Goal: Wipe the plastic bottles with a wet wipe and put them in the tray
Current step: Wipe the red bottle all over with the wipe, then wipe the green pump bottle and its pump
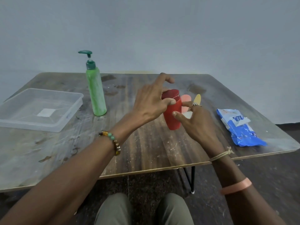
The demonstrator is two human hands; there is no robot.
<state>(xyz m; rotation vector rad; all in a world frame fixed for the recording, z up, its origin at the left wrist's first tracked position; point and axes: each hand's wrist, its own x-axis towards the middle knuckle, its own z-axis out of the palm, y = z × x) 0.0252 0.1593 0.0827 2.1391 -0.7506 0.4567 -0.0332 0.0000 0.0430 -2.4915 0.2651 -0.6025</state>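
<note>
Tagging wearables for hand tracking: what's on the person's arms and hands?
Both arms are bare, no sleeves. Left hand: a beaded bracelet at the wrist, in amber, green and brown. Right hand: a silver ring on one finger, a tan knotted string round the wrist, a pink band higher on the forearm.

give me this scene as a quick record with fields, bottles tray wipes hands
held: red plastic bottle, in both hands over the wooden table
left hand: grips its top end
right hand: holds its body, thumb in front
waiting: green plastic pump bottle, upright on table
tray: clear plastic tray, far left, no bottles inside
wipes: blue wet wipe packet, right side
behind red bottle: pink item and yellow item, partly hidden
</note>
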